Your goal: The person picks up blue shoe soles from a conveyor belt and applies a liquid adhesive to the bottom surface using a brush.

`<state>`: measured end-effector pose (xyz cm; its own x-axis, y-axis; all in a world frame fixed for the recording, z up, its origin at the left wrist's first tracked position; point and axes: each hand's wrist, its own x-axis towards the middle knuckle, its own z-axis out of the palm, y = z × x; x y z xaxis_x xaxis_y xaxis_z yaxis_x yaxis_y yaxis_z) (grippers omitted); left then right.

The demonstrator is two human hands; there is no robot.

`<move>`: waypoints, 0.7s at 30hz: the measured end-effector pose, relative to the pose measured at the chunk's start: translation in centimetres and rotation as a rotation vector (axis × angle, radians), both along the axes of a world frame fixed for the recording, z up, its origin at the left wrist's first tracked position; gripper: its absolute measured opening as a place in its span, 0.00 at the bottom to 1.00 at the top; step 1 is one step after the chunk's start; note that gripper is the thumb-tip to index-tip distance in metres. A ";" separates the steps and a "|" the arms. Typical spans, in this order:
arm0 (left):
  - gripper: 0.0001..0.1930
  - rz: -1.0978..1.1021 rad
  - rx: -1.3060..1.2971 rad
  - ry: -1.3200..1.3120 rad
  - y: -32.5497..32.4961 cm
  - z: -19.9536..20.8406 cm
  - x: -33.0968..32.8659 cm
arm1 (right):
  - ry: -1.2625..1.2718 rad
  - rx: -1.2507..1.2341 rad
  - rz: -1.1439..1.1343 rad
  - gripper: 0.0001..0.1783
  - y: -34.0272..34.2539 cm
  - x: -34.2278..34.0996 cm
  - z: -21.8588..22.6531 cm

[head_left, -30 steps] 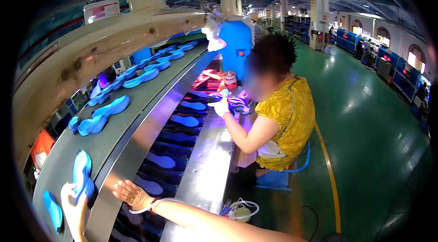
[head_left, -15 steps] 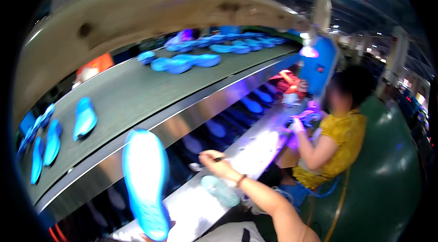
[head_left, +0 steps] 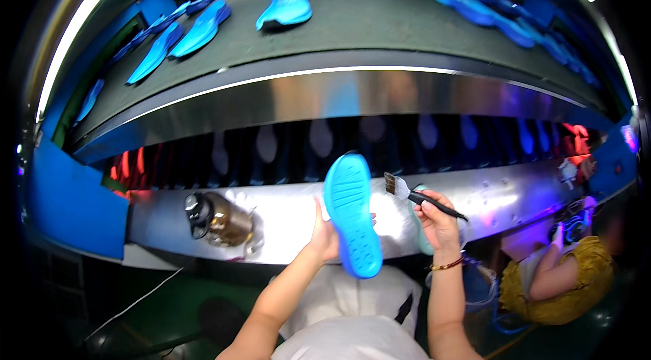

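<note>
A bright blue shoe sole [head_left: 352, 217] stands nearly upright in front of me, its grooved face toward me. My left hand [head_left: 327, 236] grips it by the edge, with some fingers hidden behind it. To the right, my right hand [head_left: 439, 224] holds a flat brush [head_left: 432, 203] by its black handle, closed around it. The brush's bristles point left toward the sole, a small gap apart. Partly hidden behind my right hand, a pale green sole-shaped piece [head_left: 424, 241] rests on the metal ledge [head_left: 288, 214].
Several blue soles [head_left: 288, 5] lie on the dark conveyor belt [head_left: 352, 24] above. Below it, a dark slot shows more soles [head_left: 321, 139] in a row. A brown bottle [head_left: 220, 219] stands on the ledge at left. A seated person in yellow [head_left: 566, 282] works at right.
The view has swung left and down from the seated person to the ledge before me. My right hand has lifted, with the brush now plainly seen. The blue sole stays in my left hand.
</note>
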<state>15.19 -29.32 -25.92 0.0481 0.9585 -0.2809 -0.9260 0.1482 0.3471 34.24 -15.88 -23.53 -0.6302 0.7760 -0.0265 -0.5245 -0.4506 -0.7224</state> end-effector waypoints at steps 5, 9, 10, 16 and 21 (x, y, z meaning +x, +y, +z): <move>0.52 0.015 0.112 -0.039 -0.5 -0.8 2.0 | -0.130 0.018 0.038 0.10 -1.8 -3.5 -1.0; 0.51 0.023 0.090 -0.042 -0.7 -0.5 2.9 | -0.140 -0.056 0.023 0.10 -1.7 -4.6 -1.6; 0.51 0.027 0.100 -0.045 -0.5 -0.5 3.1 | -0.145 -0.076 0.019 0.10 -1.6 -4.7 -1.5; 0.50 0.048 0.135 -0.027 -0.4 -0.8 4.2 | -0.279 0.093 -0.040 0.10 -1.0 -5.1 -0.2; 0.44 0.164 -0.073 0.157 0.1 -0.7 5.0 | -0.552 0.666 -0.082 0.09 -3.0 -5.9 2.8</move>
<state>20.15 -29.25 -26.66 -0.1560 0.9267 -0.3419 -0.8754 0.0307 0.4825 28.31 -18.91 -20.77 -0.6022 0.7814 0.1637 -0.0332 0.1803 -0.9830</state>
